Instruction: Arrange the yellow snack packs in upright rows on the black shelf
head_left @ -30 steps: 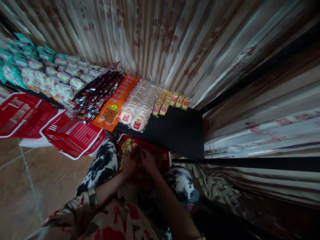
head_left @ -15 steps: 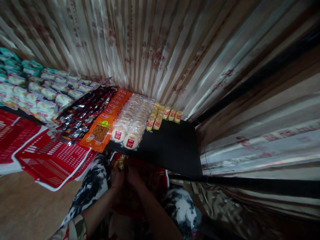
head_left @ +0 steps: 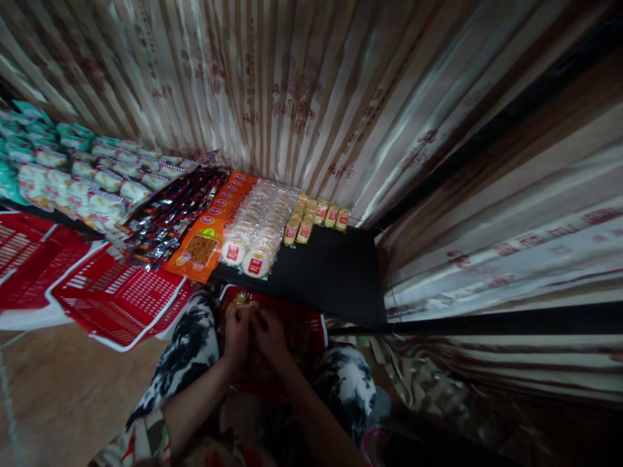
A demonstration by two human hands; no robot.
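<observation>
Striped curtain [head_left: 292,84]: hanging behind the goods.
Black board [head_left: 335,279]: bearing the packets; right-hand part uncovered, beside the yellow packs.
Red baskets [head_left: 126,298]: at left, below the board's front edge, white-rimmed.
Lap basket [head_left: 314,318]: red, between the knees, close against the board; contents mostly in shadow.
White packets [head_left: 87,201]: many, in rows at the left.
Dark glossy packets [head_left: 165,217]: overlapping, beside the orange packets [head_left: 197,246].
Round white packs [head_left: 257,259]: clear-wrapped, overlapping in columns.
Left hand [head_left: 237,334]: over the lap basket, fingers drawn in narrow beside the gold wrappers; cannot tell whether it holds anything.
Right hand [head_left: 268,329]: fingertips close to the left's, fingers bent inward; any item between them hidden.
Yellow packs [head_left: 305,229]: on the board, right of the round ones, labels up.
Gold wrappers [head_left: 239,299]: in the lap basket's far left part, just beyond the left fingertips.
</observation>
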